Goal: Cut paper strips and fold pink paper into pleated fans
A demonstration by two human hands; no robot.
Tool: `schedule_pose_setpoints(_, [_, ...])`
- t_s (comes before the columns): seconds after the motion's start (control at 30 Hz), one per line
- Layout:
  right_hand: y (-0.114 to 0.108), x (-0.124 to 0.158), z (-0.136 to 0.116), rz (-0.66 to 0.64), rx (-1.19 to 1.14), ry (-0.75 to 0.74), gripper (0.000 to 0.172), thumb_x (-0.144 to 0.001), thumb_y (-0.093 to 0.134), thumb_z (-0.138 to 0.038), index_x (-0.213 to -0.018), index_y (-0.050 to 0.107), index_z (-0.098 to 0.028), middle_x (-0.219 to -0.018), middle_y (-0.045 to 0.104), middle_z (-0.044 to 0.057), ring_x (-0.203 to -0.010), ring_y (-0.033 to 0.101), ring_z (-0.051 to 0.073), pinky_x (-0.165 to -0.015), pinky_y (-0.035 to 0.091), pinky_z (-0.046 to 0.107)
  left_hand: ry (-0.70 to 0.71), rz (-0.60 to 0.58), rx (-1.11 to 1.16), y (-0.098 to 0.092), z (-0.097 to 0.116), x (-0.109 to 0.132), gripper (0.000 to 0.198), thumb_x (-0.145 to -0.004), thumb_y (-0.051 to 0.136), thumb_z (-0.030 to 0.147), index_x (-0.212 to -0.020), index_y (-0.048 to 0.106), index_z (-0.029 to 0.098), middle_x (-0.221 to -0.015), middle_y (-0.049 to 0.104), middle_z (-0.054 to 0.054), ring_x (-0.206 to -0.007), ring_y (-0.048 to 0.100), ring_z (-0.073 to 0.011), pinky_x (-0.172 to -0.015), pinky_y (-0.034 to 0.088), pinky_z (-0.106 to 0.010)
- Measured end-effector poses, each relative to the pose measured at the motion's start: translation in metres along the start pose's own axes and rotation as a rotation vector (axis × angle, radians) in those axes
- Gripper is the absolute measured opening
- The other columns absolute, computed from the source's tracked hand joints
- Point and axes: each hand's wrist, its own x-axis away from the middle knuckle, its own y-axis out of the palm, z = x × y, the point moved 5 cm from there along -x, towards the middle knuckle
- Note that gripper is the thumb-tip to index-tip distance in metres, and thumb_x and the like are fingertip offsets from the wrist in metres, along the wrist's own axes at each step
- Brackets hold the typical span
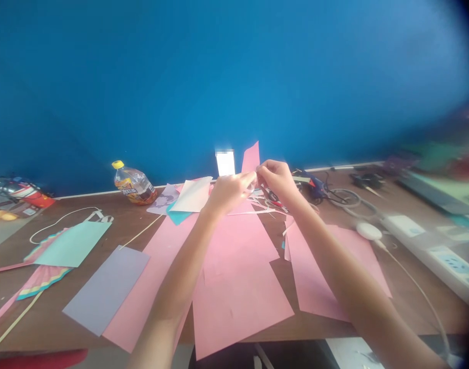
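Here, left hand (230,190): fingertips pinched on the lower edge of the pink paper piece (251,156).
right hand (276,179): fingers closed on the same piece, meeting the left fingertips.
pink paper piece: upright, rising above both grips, held over the far side of the table (46,307).
below the hands: large pink sheets (238,277) lying flat.
far left: bottle (134,185) on its side.

No legible text (bottle label (130,190) blurred)
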Motion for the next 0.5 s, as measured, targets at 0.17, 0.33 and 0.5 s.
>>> schedule_pose_setpoints(0.17, [0.000, -0.001, 0.002, 0.029, -0.023, -0.011, 0.018, -0.081, 0.054, -0.023, -0.063, 0.051, -0.019, -0.056, 0.055, -0.001, -0.048, 0.049, 0.008, -0.047, 0.039, 0.020, -0.015, 0.024, 0.041, 0.002, 0.002, 0.000, 0.010, -0.088, 0.050, 0.023, -0.089, 0.060, 0.021, -0.079, 0.069, 0.001, -0.066, 0.062, -0.0128, -0.057, 0.034, -0.025])
schedule_pose_setpoints(0.33, [0.002, 0.000, -0.003, -0.057, -0.068, -0.020, 0.023, -0.086, 0.055, -0.036, -0.070, 0.057, -0.018, -0.063, 0.061, 0.001, -0.053, 0.055, 0.010, -0.050, 0.045, 0.021, -0.075, 0.071, 0.054, 0.000, -0.006, 0.000, 0.010, -0.090, 0.051, 0.028, -0.091, 0.060, 0.022, -0.082, 0.070, 0.000, -0.069, 0.064, -0.0136, -0.057, 0.035, -0.023])
schedule_pose_setpoints(0.5, [0.010, 0.008, -0.016, -0.323, -0.070, -0.083, 0.038, -0.081, 0.063, -0.049, -0.102, 0.065, -0.018, -0.082, 0.070, 0.005, -0.068, 0.063, 0.015, -0.056, 0.049, 0.025, -0.170, 0.173, 0.090, -0.005, -0.019, 0.002, 0.013, -0.090, 0.052, 0.030, -0.098, 0.060, 0.024, -0.093, 0.072, -0.002, -0.080, 0.066, -0.0159, -0.062, 0.039, -0.023])
